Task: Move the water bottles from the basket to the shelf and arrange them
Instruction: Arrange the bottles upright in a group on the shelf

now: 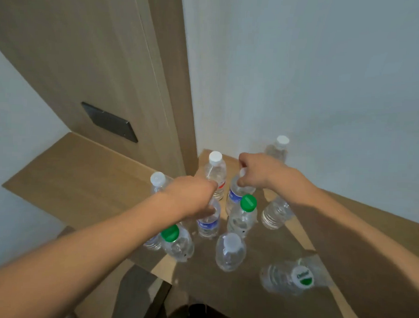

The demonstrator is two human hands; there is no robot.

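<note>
Water bottles (241, 219): clear thin plastic, glossy, ribbed low on the walls. Caps are smooth opaque plastic, white (215, 157) or green (248, 203); some carry blue film labels (208, 224). Shelf (87, 177): light wood-grain laminate, matt, smooth. Door panel (88, 57) behind its back edge has the same wood-look finish, with a dark plate (109, 122) inset, satin sheen, material unclear. Wall (327, 80): painted, matt, pale.

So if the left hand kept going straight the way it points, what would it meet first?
Probably the white-capped bottle just beyond the left hand, which already grips a blue-labelled bottle; depth is unclear.
</note>
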